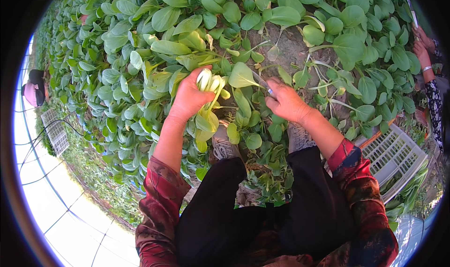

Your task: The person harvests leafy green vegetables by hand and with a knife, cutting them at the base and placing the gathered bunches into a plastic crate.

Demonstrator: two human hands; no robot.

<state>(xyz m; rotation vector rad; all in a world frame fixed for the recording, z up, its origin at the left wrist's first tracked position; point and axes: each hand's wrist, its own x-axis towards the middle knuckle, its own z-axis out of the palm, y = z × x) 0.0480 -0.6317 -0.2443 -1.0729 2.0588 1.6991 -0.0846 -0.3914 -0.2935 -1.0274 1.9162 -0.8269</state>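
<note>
My left hand is closed round a small bunch of bok choy. The cut pale stem ends stick up beside the thumb, and yellowish leaves hang below. To the right, my right hand grips a knife whose thin blade points up and to the left. A broad leaf partly covers the blade, so its tip is hidden. Between the two hands stand leafy greens, close in front of my shoes.
Dense bok choy covers the ground ahead and left, with bare soil beyond my right hand. A white plastic crate sits at my right. Another person's hands hold a thin tool at far right. Another crate stands far left.
</note>
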